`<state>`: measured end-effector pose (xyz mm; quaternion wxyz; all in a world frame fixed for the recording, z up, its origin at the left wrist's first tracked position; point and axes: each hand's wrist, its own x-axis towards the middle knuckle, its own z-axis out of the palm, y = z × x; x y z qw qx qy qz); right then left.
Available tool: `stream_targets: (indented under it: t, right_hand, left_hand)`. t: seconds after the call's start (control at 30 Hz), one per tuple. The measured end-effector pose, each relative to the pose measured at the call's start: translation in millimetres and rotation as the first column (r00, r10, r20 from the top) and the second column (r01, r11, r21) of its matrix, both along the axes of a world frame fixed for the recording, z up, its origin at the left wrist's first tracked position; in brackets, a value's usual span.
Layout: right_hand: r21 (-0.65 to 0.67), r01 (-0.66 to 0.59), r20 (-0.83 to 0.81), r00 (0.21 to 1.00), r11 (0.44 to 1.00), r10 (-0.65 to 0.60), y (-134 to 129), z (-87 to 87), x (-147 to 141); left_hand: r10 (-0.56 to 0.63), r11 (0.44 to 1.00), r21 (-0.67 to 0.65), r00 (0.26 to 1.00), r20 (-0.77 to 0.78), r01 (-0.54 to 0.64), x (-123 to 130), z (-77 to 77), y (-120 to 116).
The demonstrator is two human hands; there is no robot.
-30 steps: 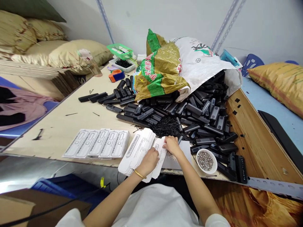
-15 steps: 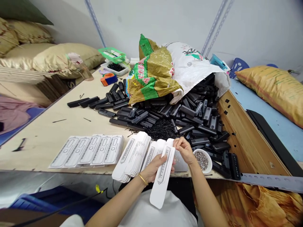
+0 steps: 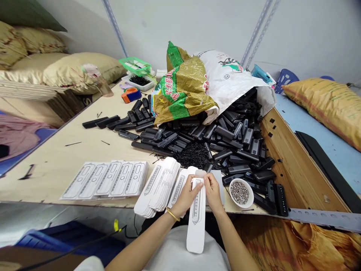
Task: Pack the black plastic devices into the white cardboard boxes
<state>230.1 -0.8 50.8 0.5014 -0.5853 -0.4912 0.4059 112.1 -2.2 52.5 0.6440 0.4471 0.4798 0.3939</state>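
Observation:
Both hands are on a long, narrow white printed box (image 3: pixel 195 229) with a line drawing on its front and a rounded lower end. My left hand (image 3: pixel 187 194) grips its left side near the top, thumb across the printed face. At the upper right edge of the box, the closed fingers of my right hand (image 3: pixel 212 190) pinch it. Beside my left hand lies a stack of similar white printed boxes (image 3: pixel 158 184), with more of them (image 3: pixel 180 185) behind that hand. Right of my right hand stands a white bowl (image 3: pixel 252 199) of small metal pieces (image 3: pixel 239 191).
Several finished-looking white boxes (image 3: pixel 105 178) lie in a row at left. A heap of black plastic devices (image 3: pixel 234 158) and thin black pieces (image 3: pixel 196 155) covers the middle. Behind are a gold-green bag (image 3: pixel 194 82) and a white sack (image 3: pixel 237 84). A wooden board (image 3: pixel 299 162) edges the right.
My right hand has moved down and inward onto the upper edge of the box. The box has turned more upright and shifted slightly right.

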Motion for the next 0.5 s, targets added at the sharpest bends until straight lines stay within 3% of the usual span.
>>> stream_targets:
  t: [0.13,0.27,0.5]
  right_hand:
    - [-0.045,-0.002,-0.26,0.966,0.999,-0.01,-2.7,2.8,-4.9]
    - [-0.118,-0.077,-0.451,0.892,0.99,0.016,-0.5,2.6,-7.2]
    - [-0.219,-0.157,-0.523,0.852,0.963,0.02,6.7,3.9,-1.4]
  left_hand:
    - [0.035,0.997,0.069,0.977,-0.209,-0.021,-4.5,2.9,4.5]
    - [-0.022,0.992,0.103,0.921,-0.389,0.067,-4.4,13.8,2.3]
    - [-0.052,0.98,0.141,0.859,-0.509,0.143,-4.6,22.5,-3.0]
